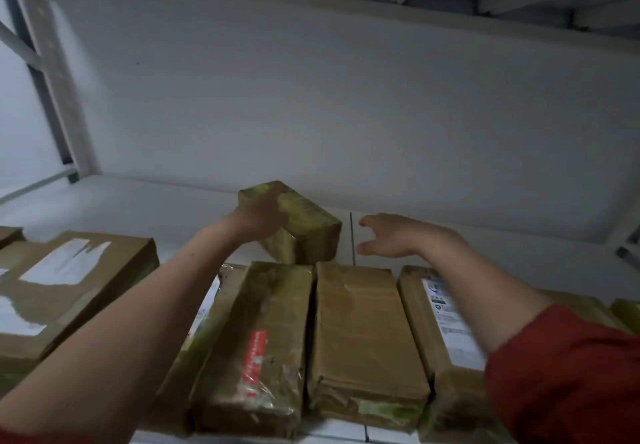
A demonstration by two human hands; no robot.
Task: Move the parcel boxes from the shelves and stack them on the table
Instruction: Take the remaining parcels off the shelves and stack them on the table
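Left-edge parcel box [8, 235] is cropped; labels unreadable.

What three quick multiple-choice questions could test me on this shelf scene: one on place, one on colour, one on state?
1. Where is the small box?
A. behind the front row of boxes
B. on the floor
C. on the top shelf

2. What colour is the right sleeve?
A. blue
B. red
C. white

3. What is the right hand doing?
A. gripping a box
B. open, holding nothing
C. pressing the wall

Answers:
1 A, it sits deeper on the shelf.
2 B, red fabric covers the arm.
3 B, its fingers are spread, while the left hand grips the box.
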